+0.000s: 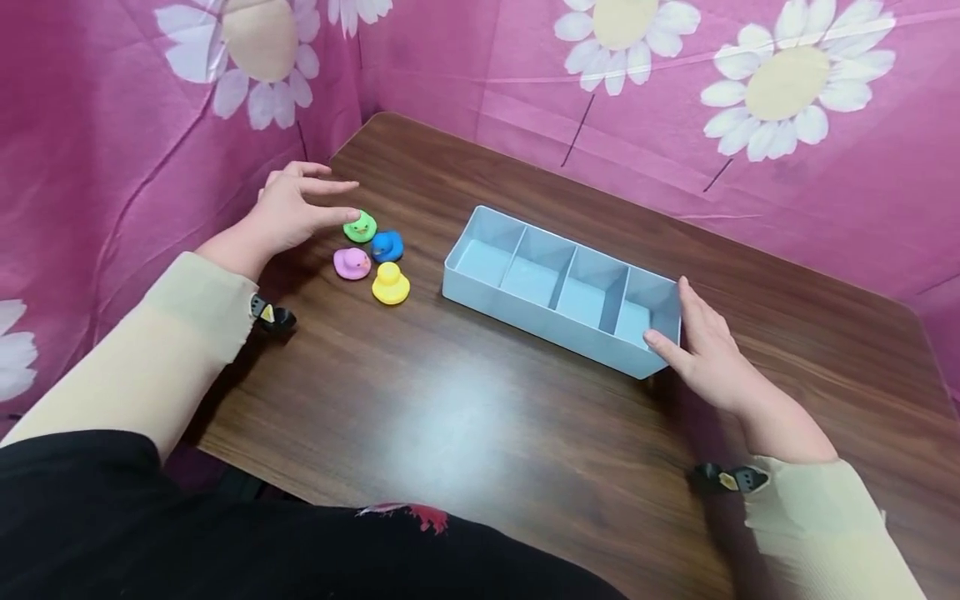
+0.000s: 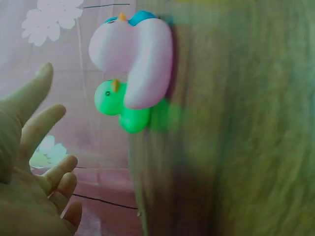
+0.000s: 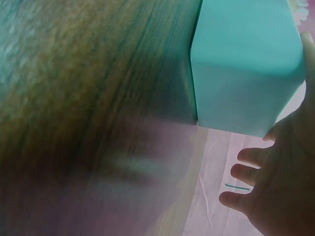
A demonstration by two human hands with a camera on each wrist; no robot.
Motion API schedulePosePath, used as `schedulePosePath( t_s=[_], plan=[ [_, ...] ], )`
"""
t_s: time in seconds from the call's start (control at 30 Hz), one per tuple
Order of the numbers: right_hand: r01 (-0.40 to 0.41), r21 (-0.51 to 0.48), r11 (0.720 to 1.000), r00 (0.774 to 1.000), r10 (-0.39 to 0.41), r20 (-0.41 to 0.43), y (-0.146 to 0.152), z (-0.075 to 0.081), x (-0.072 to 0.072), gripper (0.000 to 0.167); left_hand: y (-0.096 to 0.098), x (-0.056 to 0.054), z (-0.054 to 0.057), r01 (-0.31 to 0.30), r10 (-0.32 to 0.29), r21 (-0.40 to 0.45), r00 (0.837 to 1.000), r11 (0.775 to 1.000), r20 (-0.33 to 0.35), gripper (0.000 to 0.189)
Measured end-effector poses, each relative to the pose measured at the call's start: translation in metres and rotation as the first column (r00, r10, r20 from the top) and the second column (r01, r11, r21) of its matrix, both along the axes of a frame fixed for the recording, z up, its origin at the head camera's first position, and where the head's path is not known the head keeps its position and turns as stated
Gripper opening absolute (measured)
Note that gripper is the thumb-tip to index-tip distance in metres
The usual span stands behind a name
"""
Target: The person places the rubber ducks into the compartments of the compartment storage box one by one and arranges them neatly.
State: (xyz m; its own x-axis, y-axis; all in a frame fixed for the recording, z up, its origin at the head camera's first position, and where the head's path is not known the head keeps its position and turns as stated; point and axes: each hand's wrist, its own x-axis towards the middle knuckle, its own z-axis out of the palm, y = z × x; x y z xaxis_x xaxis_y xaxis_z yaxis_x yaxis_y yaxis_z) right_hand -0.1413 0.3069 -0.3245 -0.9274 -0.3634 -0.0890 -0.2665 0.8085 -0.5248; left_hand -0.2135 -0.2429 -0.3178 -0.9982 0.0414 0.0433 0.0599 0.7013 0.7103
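Note:
Four small rubber ducks are grouped at the left of the table: green [image 1: 362, 227], blue [image 1: 388, 247], pink [image 1: 352, 263] and yellow [image 1: 391, 284]. My left hand [image 1: 296, 204] hovers beside them, fingers spread, its thumb tip overlapping the green duck in the head view. Nothing is in its grasp; the left wrist view shows the fingers apart from the pink duck [image 2: 155, 64]. At the right end of a pale blue divided box [image 1: 540, 323], my right hand [image 1: 712, 358] has straight fingers, thumb at the near rim and index finger at the far corner.
The box has a row of compartments split by thin walls. Both stand on a dark wood-grain table [image 1: 360, 392], ducks to the left of the box. A pink cloth with daisies [image 1: 480, 75] hangs behind and at the left. Small dark straps [image 1: 273, 315] sit at the wrists.

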Motion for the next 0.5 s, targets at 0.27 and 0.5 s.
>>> schedulePosePath(
  t_s=[0.27, 0.5],
  plan=[
    [0.008, -0.016, 1.000, 1.000, -0.008, 0.010, 0.001, -0.001, 0.002, 0.089, 0.008, -0.003, -0.012, -0.007, 0.012, -0.083, 0.998, 0.996, 0.058, 0.051],
    [-0.003, -0.013, 1.000, 1.000, 0.003, -0.010, 0.001, -0.003, -0.001, 0.090, 0.009, -0.003, -0.013, -0.038, 0.045, -0.108, 0.996, 0.993, 0.070, 0.049]
  ],
)
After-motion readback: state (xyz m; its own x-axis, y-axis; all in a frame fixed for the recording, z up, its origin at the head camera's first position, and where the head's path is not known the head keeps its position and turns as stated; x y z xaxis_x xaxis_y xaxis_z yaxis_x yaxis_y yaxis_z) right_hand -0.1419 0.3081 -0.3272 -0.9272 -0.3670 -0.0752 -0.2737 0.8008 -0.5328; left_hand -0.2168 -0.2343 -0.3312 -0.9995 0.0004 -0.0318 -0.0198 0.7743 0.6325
